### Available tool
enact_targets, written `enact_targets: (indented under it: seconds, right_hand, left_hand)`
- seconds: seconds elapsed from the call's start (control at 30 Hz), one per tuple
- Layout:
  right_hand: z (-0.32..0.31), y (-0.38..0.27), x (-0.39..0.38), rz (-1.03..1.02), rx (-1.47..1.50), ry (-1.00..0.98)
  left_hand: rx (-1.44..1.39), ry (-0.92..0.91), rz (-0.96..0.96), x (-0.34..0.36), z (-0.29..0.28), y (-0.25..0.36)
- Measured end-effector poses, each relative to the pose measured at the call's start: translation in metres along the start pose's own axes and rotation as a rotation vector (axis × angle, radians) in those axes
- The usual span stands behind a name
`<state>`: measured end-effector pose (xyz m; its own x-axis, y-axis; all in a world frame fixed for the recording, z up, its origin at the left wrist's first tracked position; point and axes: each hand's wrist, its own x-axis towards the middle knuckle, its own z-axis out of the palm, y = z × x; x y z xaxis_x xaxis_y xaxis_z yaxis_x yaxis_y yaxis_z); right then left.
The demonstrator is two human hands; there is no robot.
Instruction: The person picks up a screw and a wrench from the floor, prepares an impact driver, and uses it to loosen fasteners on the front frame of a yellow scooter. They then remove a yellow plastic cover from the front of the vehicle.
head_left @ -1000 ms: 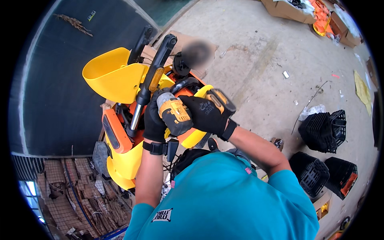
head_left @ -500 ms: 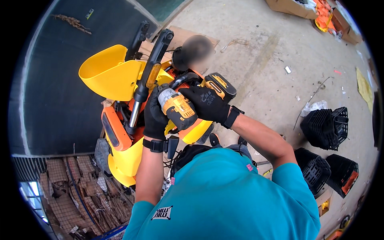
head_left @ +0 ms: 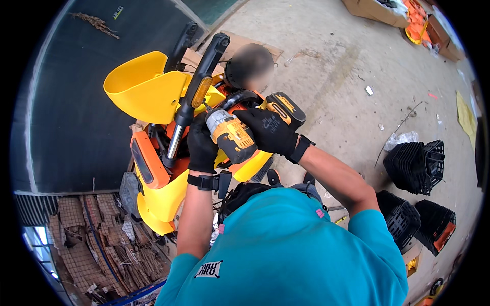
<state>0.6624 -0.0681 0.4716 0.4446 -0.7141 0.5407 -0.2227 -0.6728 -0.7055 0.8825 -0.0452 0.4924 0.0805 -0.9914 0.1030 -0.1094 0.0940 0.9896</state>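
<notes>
My right hand, in a black glove, is closed around the handle of a yellow and black cordless impact driver. The driver's nose points up and left, its bit at the black fork leg below an orange reflector. Beside the driver's nose, my left hand, also gloved, is closed near the fork leg; its fingertips and what they hold are hidden. A yellow curved shroud sits left of the fork leg. Orange and yellow body panels of a small vehicle lie below.
A round dark part, partly blurred, is beyond the driver. Stacked black plastic baskets stand on the concrete floor at right. Open cardboard boxes are at far right. A dark panel rises at left, above flattened cardboard.
The view has shifted slightly. The fork's upper ends and both hands with the driver appear a little further right; the driver stays at the fork leg.
</notes>
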Motion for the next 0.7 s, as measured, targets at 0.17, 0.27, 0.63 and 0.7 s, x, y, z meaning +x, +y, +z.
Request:
enact_targets:
  seconds: [0.17,0.27,0.63,0.7]
  right_hand:
    - [0.0,0.002,-0.001,-0.015,0.001,0.01]
    - [0.0,0.004,0.0,-0.024,0.011,0.014]
    - [0.005,0.007,-0.004,-0.026,0.056,0.026]
    - [0.004,0.003,-0.005,-0.017,0.042,0.032]
  left_hand:
    - [0.26,-0.003,0.094,0.004,0.0,0.001]
    - [0.494,-0.011,0.321,0.003,0.004,0.012]
    - [0.418,-0.057,0.242,0.009,-0.004,-0.003]
    - [0.144,-0.038,0.132,0.012,0.001,-0.01]
